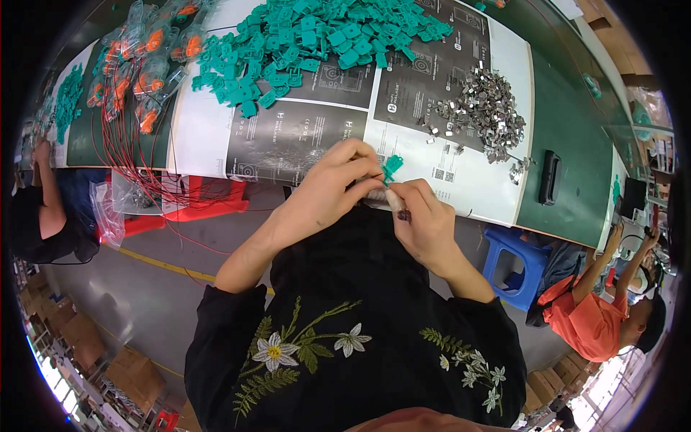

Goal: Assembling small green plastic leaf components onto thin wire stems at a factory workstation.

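Left hand (327, 191) & right hand (425, 216) both pinch small teal plastic clip (392, 166): light, stiff; grip by edges w/ fingertips.

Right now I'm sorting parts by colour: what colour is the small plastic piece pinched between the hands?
Teal green, the small plastic piece matches the heap; head view.

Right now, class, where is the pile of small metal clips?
In the head view, the pile of small metal clips lies on the white printed sheet, right of the green plastic pieces.
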The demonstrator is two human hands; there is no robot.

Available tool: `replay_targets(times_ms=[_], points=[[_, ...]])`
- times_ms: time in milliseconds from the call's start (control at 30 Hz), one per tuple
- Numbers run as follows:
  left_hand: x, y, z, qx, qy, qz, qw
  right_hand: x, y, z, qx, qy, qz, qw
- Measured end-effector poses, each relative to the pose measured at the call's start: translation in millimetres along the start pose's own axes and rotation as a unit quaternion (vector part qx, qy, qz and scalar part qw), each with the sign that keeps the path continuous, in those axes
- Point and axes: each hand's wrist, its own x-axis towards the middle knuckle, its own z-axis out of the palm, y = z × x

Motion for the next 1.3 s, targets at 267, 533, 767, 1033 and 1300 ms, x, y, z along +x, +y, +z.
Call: replay_targets(times_ms=[267,533,767,1033,1300], points=[[9,-13,1,-0.025,-0.022,0.041,0.999,-1,8,15,0.015,0.009,0.035,0.999],[27,-14,-12,-0.011,-0.099,0.046,0.994,7,-2,10,-0.006,-0.024,0.066,0.998],[24,-13,3,-0.066,-0.111,-0.040,0.991,5,8,-14,-0.004,-0.042,0.097,0.994],[-2,0,51,-0.085,0.108,-0.004,0.991,-15,10,24,0.145,0.065,-0.286,0.945],[1,4,48,-0.080,0.097,-0.027,0.992,-33,28,60,0.192,0.123,-0.285,0.931]])
